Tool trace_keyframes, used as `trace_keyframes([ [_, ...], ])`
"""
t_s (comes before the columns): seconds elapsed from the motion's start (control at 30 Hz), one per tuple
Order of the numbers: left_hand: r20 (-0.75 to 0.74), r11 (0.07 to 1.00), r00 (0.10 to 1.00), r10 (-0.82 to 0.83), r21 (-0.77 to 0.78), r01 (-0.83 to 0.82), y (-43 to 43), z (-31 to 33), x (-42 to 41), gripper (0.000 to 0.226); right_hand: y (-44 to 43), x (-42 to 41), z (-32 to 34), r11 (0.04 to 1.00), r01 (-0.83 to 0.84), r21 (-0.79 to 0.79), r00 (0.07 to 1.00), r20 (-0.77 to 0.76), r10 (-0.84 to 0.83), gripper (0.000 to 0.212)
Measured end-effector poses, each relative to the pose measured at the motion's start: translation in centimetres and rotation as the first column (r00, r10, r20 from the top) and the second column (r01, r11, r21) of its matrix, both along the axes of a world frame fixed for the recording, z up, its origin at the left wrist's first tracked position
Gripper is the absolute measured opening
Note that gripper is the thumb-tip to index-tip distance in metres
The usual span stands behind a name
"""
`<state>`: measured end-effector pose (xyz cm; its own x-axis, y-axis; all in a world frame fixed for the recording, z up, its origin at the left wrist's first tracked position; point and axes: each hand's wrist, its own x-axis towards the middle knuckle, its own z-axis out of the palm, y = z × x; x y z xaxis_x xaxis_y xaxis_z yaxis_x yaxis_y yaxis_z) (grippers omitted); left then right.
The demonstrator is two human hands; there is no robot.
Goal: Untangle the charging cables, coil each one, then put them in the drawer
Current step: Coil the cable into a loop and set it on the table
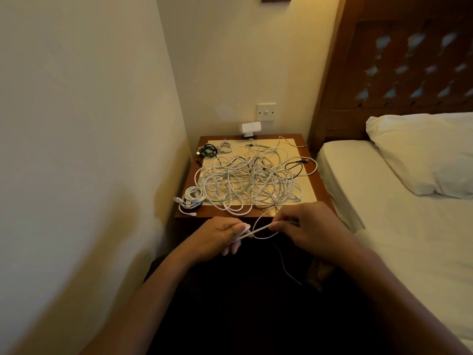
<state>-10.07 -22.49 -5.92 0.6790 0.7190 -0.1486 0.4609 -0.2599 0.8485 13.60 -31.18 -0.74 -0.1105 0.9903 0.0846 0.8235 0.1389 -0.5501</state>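
Observation:
A tangled heap of mostly white charging cables [250, 183] lies on the wooden bedside table [320, 185]. Just in front of the table's near edge, my left hand [220, 237] pinches one end of a white cable [256, 231]. My right hand [309, 226] grips the same cable a little further along, and a loop of it stands between the two hands. Its loose tail [284, 265] hangs down over my dark lap. Coiled white cables [192, 198] sit at the table's front left corner. A coiled black cable [208, 151] and a small white coil [225, 146] lie at the back left.
A white charger box [251, 128] stands at the back of the table under a wall switch [266, 111]. A wall runs close along the left. A bed with a white pillow [419, 149] and a wooden headboard [399, 67] fills the right side. No drawer front is visible.

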Motion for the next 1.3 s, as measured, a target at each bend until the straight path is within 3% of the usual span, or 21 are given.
trace_keyframes([
  [0.1, 0.123, 0.986, 0.991, -0.048, -0.15, 0.067, -1.7, 0.6, -0.9, 0.04, 0.9, 0.9, -0.8, 0.997, -0.001, 0.078, 1.0, -0.014, 0.002, 0.011],
  [0.2, 0.393, 0.913, 0.919, 0.018, -0.38, 0.145, -4.0, 0.4, -1.5, 0.038, 1.4, 1.7, -1.9, 0.984, 0.038, 0.172, 0.998, -0.062, -0.028, 0.012],
  [0.3, 0.631, 0.751, 0.727, 0.271, -0.611, 0.25, -4.8, 0.3, -1.3, 0.034, 0.9, 1.1, -3.2, 0.979, 0.044, 0.198, 0.996, -0.086, -0.028, 0.013],
  [0.4, 0.745, 0.636, 0.513, 0.426, -0.65, 0.416, -4.8, 1.0, 0.1, 0.031, 0.1, -1.0, -5.4, 0.972, 0.067, 0.224, 0.994, -0.104, -0.045, 0.016],
  [0.47, 0.74, 0.602, 0.449, 0.5, -0.67, 0.434, -5.0, 1.9, 1.3, 0.033, -0.3, -2.2, -6.1, 0.969, 0.135, 0.208, 0.965, -0.25, -0.081, 0.017],
  [0.53, 0.723, 0.596, 0.42, 0.548, -0.69, 0.41, -5.3, 2.4, 2.3, 0.035, -0.8, -3.0, -5.8, 0.973, 0.215, 0.082, 0.844, -0.517, -0.143, 0.017],
  [0.6, 0.707, 0.598, 0.423, 0.567, -0.706, 0.379, -5.7, 2.4, 3.1, 0.035, -1.4, -3.7, -5.1, 0.973, 0.221, -0.072, 0.606, -0.771, -0.195, 0.014],
  [0.67, 0.669, 0.623, 0.474, 0.573, -0.731, 0.279, -6.3, 2.0, 3.7, 0.033, -2.0, -4.0, -4.6, 0.962, 0.216, -0.17, 0.378, -0.894, -0.242, 0.015],
  [0.7, 0.638, 0.639, 0.508, 0.579, -0.742, 0.204, -6.7, 1.7, 3.9, 0.032, -2.3, -4.0, -4.5, 0.956, 0.222, -0.193, 0.321, -0.911, -0.259, 0.016],
  [0.83, 0.532, 0.698, 0.598, 0.599, -0.713, -0.065, -8.7, 1.6, 3.7, 0.031, -4.3, -3.7, -4.3, 0.933, 0.244, -0.263, 0.278, -0.903, -0.327, 0.017],
  [0.97, 0.397, 0.791, 0.71, 0.582, -0.48, -0.38, -10.2, 1.5, 3.3, 0.038, -5.4, -3.9, -4.6, 0.93, 0.203, -0.308, 0.231, -0.908, -0.351, 0.023],
  [1.17, 0.357, 0.831, 0.751, 0.556, -0.251, -0.496, -9.9, -0.2, 3.6, 0.037, -5.7, -5.7, -5.6, 0.908, 0.144, -0.393, 0.285, -0.863, -0.418, 0.024],
  [1.3, 0.34, 0.85, 0.782, 0.523, -0.134, -0.51, -9.9, -1.5, 3.7, 0.032, -5.5, -6.1, -5.8, 0.906, 0.069, -0.417, 0.226, -0.878, -0.422, 0.028],
])
